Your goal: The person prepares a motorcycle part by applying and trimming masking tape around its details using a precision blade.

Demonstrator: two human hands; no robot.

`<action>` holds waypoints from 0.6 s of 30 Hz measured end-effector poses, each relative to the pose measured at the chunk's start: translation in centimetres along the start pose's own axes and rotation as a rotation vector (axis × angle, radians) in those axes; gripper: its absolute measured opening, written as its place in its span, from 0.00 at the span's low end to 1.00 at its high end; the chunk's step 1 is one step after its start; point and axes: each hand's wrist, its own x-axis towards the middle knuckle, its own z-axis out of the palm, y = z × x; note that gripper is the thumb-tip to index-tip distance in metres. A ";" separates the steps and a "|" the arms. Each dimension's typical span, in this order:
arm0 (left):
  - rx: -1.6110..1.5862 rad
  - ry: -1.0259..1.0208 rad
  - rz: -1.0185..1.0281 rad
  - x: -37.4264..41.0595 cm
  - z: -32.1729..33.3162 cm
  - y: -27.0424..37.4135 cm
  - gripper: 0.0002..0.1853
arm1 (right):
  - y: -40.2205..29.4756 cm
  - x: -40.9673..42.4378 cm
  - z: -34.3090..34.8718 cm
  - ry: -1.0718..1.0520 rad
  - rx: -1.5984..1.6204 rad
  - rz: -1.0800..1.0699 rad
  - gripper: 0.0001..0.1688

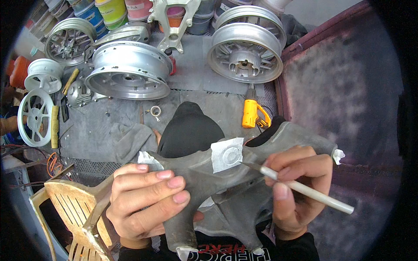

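My left hand (148, 199) grips a grey metal vehicle part (196, 182) with several tubular arms, held up over my lap. In my right hand (300, 182) is a craft knife (313, 195) with a pale handle, pinched between thumb and fingers. Its blade tip meets the lower right edge of a patch of white masking tape (227, 155), where a round rim shows through. More white tape (150, 160) covers an arm end beside my left fingers. Crumpled white tape or paper (338, 156) plugs the far right end, and the lower ends carry white plugs (186, 253) too.
Bare metal wheels (127, 71) and castings stand across the floor ahead, before stacked labelled tubs (111, 13). A yellow heat gun (250, 112) and a tape roll (155, 111) lie nearer. At left are a plastic chair (70, 202), a grey cloth (132, 142) and another person's arm (9, 125).
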 end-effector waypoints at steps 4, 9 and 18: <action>-0.035 -0.013 -0.044 0.2 -0.2 0.3 0.16 | 0.2 0.5 0.1 -0.052 -0.067 -0.041 0.12; -0.048 0.004 -0.065 0.2 -0.2 0.6 0.18 | 0.5 1.0 0.4 -0.068 -0.069 -0.077 0.12; -0.026 0.023 -0.042 -0.1 0.0 0.1 0.14 | 0.9 1.2 0.5 -0.057 -0.051 -0.132 0.14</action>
